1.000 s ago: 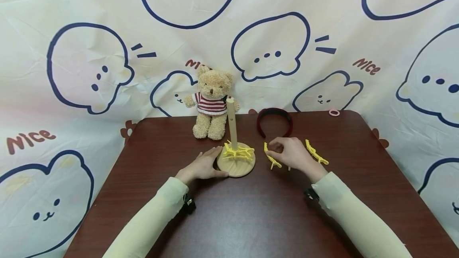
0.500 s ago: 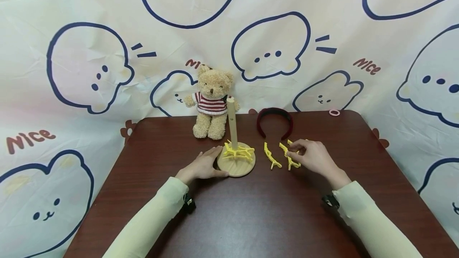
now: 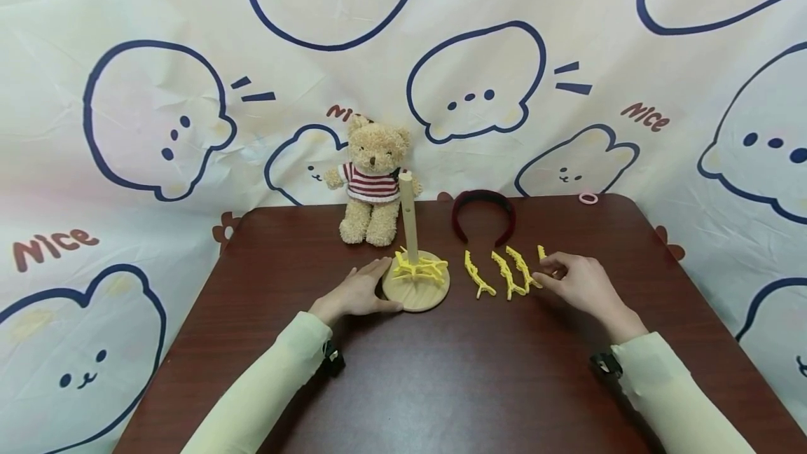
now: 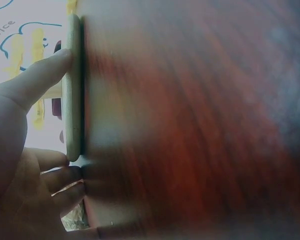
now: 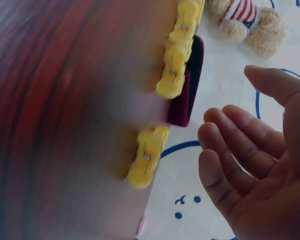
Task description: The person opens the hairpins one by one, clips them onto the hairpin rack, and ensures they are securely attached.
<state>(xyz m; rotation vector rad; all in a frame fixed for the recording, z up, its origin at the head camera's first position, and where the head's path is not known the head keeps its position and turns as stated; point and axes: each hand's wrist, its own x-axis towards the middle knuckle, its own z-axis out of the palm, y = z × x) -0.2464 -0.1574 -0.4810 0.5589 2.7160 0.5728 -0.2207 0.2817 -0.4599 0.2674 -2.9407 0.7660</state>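
Note:
A wooden stand with a round base and an upright post is in the head view, several yellow hair clips lying around its foot. My left hand holds the base at its left rim, thumb in front and fingers behind; the left wrist view shows the thumb on the rim. To the right, a row of yellow hair clips lies on the table. Over the rightmost clip, partly hiding it, is my right hand. In the right wrist view its thumb and fingers are apart, gripping nothing.
Behind the stand a teddy bear in a striped shirt sits at the table's far edge. A dark red headband lies beyond the clips. One small pink ring is near the far right edge of the brown table.
Step by step my right hand has moved right along the row, from the leftmost clip to the rightmost, uncovering the others. My left hand and the stand have not moved.

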